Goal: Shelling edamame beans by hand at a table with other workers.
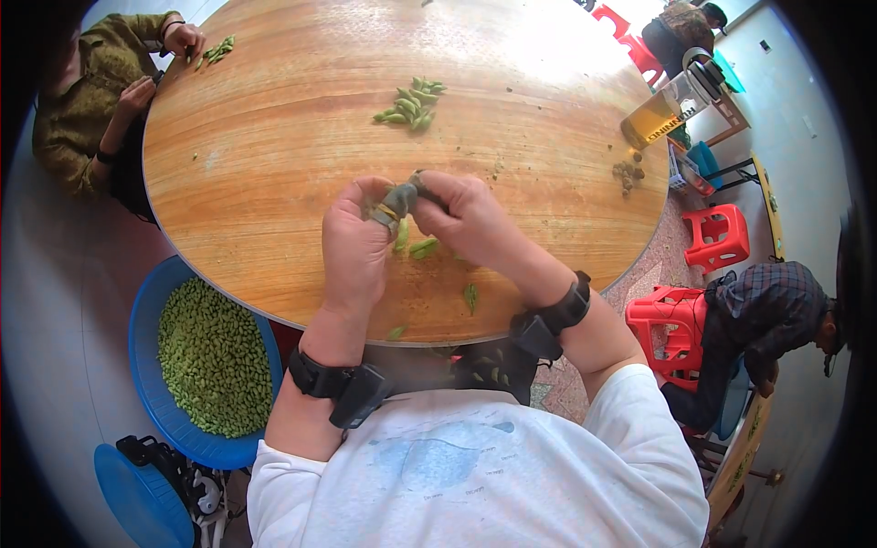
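Both my hands meet over the near part of a round wooden table (274,164). My left hand (354,247) and my right hand (461,219) pinch one dull green pod (400,197) between their fingertips; the left thumb wears a yellow-banded cover. Under my hands lie a few loose green pods (422,247), and one more pod (471,296) sits near the table edge. A small heap of green pods (411,102) rests farther out on the table. Black bands wrap both wrists.
A blue basin (146,310) full of green pods stands on the floor at my left, with a blue stool (137,498) below it. Another person's hands (183,38) work pods at the table's far left. Red plastic stools (717,236), a seated person (758,315) and a jug (662,110) are at right.
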Action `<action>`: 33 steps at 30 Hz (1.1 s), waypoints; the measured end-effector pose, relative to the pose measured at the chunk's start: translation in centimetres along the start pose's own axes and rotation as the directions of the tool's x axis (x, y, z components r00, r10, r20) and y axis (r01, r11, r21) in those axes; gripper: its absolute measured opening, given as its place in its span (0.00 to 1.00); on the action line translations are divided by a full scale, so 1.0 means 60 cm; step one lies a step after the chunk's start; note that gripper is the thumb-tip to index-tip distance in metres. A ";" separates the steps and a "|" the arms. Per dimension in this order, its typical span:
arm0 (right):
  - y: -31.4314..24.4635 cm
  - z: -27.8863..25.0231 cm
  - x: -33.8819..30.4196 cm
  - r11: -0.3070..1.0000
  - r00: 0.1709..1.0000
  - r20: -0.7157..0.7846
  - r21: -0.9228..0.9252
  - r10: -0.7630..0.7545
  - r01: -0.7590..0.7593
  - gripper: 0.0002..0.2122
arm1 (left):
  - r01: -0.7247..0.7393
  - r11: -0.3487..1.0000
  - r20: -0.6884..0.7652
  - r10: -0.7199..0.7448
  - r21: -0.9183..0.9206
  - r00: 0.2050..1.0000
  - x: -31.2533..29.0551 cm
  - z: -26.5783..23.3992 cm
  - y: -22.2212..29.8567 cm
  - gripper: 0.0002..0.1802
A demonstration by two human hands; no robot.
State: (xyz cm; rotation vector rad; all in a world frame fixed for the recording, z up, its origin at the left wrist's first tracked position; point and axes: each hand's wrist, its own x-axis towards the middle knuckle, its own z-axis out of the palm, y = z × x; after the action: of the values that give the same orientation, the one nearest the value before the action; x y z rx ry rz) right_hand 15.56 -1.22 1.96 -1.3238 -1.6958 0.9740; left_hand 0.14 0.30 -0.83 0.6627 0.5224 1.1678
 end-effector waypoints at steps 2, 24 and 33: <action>0.005 0.003 -0.002 0.999 1.000 0.006 0.028 0.025 -0.025 0.06 | -0.062 0.966 -0.071 0.082 0.253 0.994 -0.002 0.008 0.000 0.15; 0.050 -0.074 0.112 0.593 0.963 -0.261 -0.765 0.072 -0.252 0.10 | 0.134 0.913 0.163 -0.211 0.386 0.964 -0.010 0.018 -0.001 0.17; -0.018 -0.026 0.008 0.961 0.980 0.056 0.194 0.191 -0.198 0.11 | 0.083 0.996 -0.036 -0.083 -0.018 0.996 -0.002 0.000 -0.004 0.14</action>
State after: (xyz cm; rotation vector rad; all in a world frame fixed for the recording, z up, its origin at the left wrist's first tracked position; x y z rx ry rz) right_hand 16.45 -0.75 3.66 -1.3629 -1.4705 1.2546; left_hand 0.30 0.15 -0.99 0.6007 0.5657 1.1067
